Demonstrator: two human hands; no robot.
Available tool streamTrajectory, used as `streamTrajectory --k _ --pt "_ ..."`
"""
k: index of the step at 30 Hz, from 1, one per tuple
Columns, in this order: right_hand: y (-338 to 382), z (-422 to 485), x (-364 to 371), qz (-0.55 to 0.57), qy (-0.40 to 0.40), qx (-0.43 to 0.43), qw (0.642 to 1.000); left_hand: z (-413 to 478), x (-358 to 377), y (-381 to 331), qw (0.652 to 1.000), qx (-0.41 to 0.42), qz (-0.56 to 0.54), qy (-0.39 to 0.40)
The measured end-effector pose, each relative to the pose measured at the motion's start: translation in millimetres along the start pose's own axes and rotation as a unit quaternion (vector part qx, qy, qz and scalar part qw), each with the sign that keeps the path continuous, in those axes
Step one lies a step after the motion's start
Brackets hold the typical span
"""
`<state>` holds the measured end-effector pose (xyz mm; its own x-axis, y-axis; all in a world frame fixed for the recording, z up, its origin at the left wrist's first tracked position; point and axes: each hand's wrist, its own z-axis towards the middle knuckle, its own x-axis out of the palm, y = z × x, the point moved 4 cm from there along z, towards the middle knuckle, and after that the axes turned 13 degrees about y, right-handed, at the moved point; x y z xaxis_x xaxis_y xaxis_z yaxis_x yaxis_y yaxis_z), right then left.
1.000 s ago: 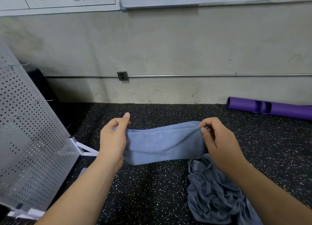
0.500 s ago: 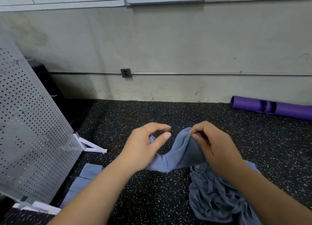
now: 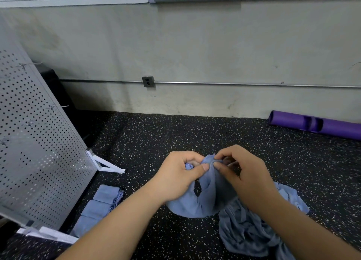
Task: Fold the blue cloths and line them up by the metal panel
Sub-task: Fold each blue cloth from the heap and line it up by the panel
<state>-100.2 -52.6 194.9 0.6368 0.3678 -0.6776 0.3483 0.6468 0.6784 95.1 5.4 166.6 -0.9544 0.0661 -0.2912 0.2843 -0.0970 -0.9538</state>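
Both hands pinching one soft blue cloth (image 3: 203, 199) mid-air over the speckled floor: left hand (image 3: 178, 178), right hand (image 3: 247, 176), corners brought together. Match edges before lowering. Folded blue cloths (image 3: 101, 207) lie beside the perforated metal panel (image 3: 37, 142); unfolded pile (image 3: 252, 228) at right.

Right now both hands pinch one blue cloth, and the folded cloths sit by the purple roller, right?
No: the head view shows the folded cloths beside the metal panel, far from the purple roller. The left hand and right hand do pinch one blue cloth.
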Motion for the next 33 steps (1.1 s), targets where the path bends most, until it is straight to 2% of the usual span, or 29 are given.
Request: streamTrajectory --k 3,7,13,20,26,28,33 --pt "3 1 -4 -0.004 -0.023 -0.011 1.0 1 -1 1 1.0 -0.008 -0.015 -0.014" --pt "-1 0 -7 -0.004 -0.011 0.014 1.0 0 -6 2 0.998 -0.031 -0.032 -0.054" --pt "3 0 -11 0.015 0.0 -0.015 1.0 1 -11 2 0.995 -0.029 -0.003 -0.091" --pt "8 1 -14 -0.005 0.051 -0.037 0.998 1 -11 5 0.996 -0.03 0.019 -0.082" --pt "16 0 -14 0.033 0.062 -0.051 0.996 -1 -16 8 0.983 -0.063 0.093 -0.144" --pt "16 1 -11 0.045 0.064 -0.056 0.995 -1 -14 5 0.983 -0.056 0.1 -0.141" --pt "8 6 -5 0.092 0.044 -0.021 0.995 1 -3 1 0.993 -0.023 0.085 -0.077"
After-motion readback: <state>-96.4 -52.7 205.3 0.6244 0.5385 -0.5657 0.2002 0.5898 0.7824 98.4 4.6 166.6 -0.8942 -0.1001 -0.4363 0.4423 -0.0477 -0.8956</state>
